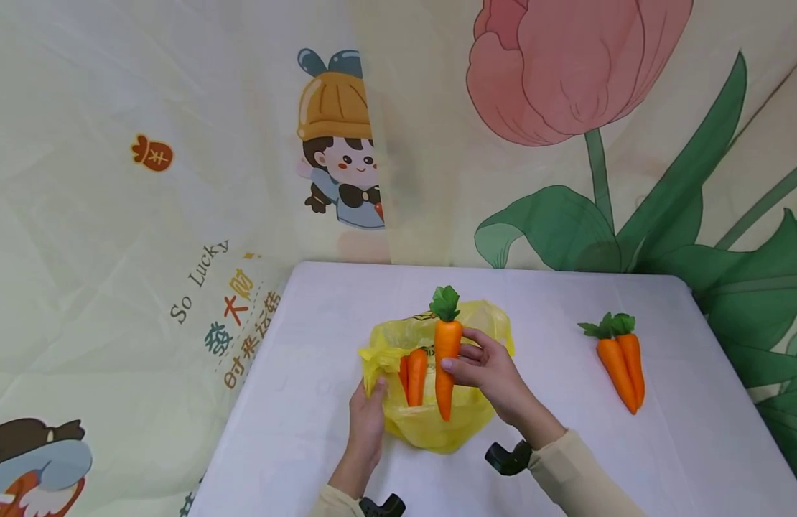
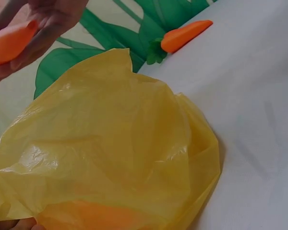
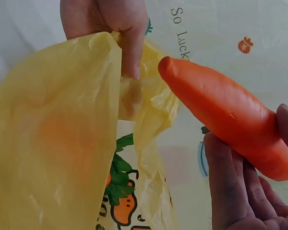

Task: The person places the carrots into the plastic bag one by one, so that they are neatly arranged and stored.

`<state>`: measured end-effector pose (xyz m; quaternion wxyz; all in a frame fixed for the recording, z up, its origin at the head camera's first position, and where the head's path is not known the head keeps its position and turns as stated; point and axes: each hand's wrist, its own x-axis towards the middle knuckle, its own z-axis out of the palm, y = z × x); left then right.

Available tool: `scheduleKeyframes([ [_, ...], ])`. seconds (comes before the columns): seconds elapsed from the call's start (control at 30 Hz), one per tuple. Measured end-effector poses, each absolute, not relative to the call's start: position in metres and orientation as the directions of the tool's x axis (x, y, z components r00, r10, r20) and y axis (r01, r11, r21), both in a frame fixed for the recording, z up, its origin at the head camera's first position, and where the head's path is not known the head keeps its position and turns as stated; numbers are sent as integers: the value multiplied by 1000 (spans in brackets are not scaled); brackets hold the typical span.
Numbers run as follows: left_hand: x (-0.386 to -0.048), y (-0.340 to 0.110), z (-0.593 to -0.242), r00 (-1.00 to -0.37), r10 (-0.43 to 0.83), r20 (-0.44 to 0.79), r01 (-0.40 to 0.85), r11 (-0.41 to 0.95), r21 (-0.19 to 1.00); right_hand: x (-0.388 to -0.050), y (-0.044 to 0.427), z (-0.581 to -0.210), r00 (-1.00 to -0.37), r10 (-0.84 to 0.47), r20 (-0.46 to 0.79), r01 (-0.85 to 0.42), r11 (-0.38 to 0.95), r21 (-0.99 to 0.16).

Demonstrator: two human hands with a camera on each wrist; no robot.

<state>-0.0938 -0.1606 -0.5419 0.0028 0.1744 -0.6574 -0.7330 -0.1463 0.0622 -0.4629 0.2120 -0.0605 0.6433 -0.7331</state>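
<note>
Head | yellow bag [image 1: 434, 434]: carrots [image 1: 416, 377] inside | left hand [image 1: 367, 416] pinches it | right hand [image 1: 492, 370] grips another carrot [image 1: 446, 336]

The carrots [image 1: 447, 362] are orange with green tops [image 1: 445, 304]. The bag [image 2: 110, 139] is sheer yellow, its partly hidden print [image 3: 123, 211] apparently orange outlined in black. The bench [image 1: 541, 416] is white. The cream backdrop [image 1: 82, 79] bears a pink tulip [image 1: 579, 68], green leaves [image 1: 560, 222] and a cartoon figure [image 1: 350, 161] in a mustard hat [image 1: 334, 108]. The sleeves [image 1: 579, 470] are beige.
</note>
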Motion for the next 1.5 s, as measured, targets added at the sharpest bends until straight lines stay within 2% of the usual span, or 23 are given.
scheduleKeyframes([
  [0.37, -91, -159, -543, -947, -216, -239, -213, -135, 968, -174, 41, -491, -929, -301, -214, 244, -67, -968],
  [0.57, -92, -159, -543, -950, -208, -234, -211, -128, 969, -174, 38, -509, -953, -246, -176, 141, 152, -978],
  [0.73, -93, -159, -540, -953, -211, -216, -193, -121, 974, -169, 34, -517, -945, -302, -124, 13, 346, -938],
  [0.9, -94, -159, -538, -959, -205, -198, -173, -131, 976, -166, 30, -522, -905, -401, -143, -52, 438, -897],
  [1.07, -94, -159, -538, -956, -216, -200, -177, -124, 976, -166, 29, -525, -883, -442, -158, -117, 534, -837],
  [1.3, -95, -159, -538, -955, -211, -207, -185, -119, 976, -167, 32, -525, -897, -412, -161, -187, 682, -707],
  [1.5, -95, -159, -538, -958, -200, -205, -182, -128, 975, -168, 35, -528, -915, -340, -216, -148, 782, -606],
])
